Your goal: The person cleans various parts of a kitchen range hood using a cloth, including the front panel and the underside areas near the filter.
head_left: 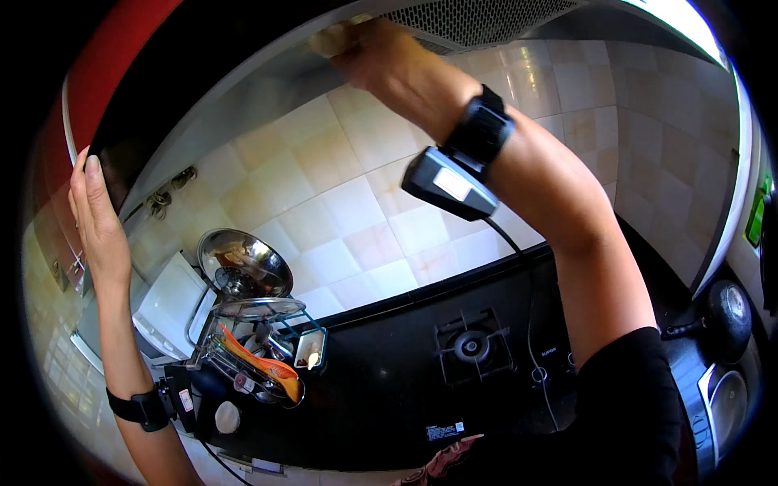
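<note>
My right hand (377, 51) is raised at the top, its fingers blurred around a pale yellowish cloth or sponge (337, 37), against the smooth underside of the range hood (267, 85). Beside it is the hood's perforated metal filter (474, 21). At the far left my left hand (97, 212) is lifted, fingers straight and close together, resting near the edge of a red cabinet panel (115, 73); it holds nothing that I can see. Both forearms wear black straps with small box-shaped devices.
Below lies a black gas hob (471, 347) on the dark counter. Left of it stand a rack with orange utensils (261, 364), a steel wok (246, 264) and a white appliance (173, 307). A black frying pan (726, 319) is at the right. A cable hangs from the right device.
</note>
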Demonstrator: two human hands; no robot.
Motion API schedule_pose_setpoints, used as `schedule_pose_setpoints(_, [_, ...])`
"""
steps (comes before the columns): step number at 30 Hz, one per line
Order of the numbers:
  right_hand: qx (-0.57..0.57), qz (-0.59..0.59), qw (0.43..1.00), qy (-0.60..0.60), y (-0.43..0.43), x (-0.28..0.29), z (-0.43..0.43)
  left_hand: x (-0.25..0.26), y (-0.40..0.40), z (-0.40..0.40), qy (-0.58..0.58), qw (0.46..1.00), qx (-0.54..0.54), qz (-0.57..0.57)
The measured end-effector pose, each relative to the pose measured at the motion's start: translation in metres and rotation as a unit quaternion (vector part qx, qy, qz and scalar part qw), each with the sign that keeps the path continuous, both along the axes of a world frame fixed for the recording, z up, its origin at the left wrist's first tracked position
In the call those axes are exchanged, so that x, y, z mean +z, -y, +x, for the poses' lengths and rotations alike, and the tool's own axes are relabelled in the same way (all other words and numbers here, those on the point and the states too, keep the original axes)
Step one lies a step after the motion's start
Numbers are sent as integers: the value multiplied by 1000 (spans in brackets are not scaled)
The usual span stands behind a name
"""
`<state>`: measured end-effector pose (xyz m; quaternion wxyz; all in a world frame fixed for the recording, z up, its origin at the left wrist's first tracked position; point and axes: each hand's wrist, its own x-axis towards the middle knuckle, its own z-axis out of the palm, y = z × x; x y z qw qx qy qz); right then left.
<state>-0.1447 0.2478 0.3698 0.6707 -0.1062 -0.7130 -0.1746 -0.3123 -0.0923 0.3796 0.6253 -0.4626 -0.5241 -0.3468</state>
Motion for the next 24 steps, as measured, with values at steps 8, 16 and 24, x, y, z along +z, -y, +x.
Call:
schedule_pose_setpoints(8, [17, -270, 962, 45, 10, -6, -38, 1, 2, -3, -30, 999, 22, 10])
schedule_pose_setpoints(16, [-11, -154, 986, 62, 12, 4, -12, 2, 4, -4, -42, 998, 30, 29])
schedule_pose_setpoints(24, [-84, -25, 995, 54, 23, 13, 14, 3, 4, -14, -68, 997, 20, 36])
